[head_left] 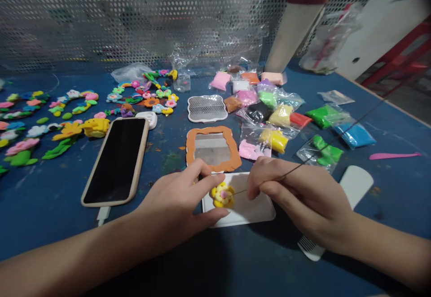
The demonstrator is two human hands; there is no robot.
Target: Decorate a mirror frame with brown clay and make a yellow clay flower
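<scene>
A yellow clay flower (218, 200) with a pale pink centre lies on a white rectangular plate (259, 211). My left hand (183, 193) curves around it from the left, index finger at its far edge and thumb at its near edge, steadying it. Pinched in my right hand (292, 189) is a long thin dark wire (336, 142). Its near tip reaches the flower's centre, while the long end slants up to the right. Just beyond the plate, an orange clay-rimmed frame (189, 146) with a shiny middle lies flat. Under my right wrist, a white comb (357, 184) is partly hidden.
A phone (116, 162) with a cable lies left. Clay flower pieces (70, 130) spread over the far left. Several bagged clays (281, 115) sit beyond my right hand, near a white-framed mesh piece (207, 108). A pink tool (393, 156) lies right; a bottle (296, 27) stands behind.
</scene>
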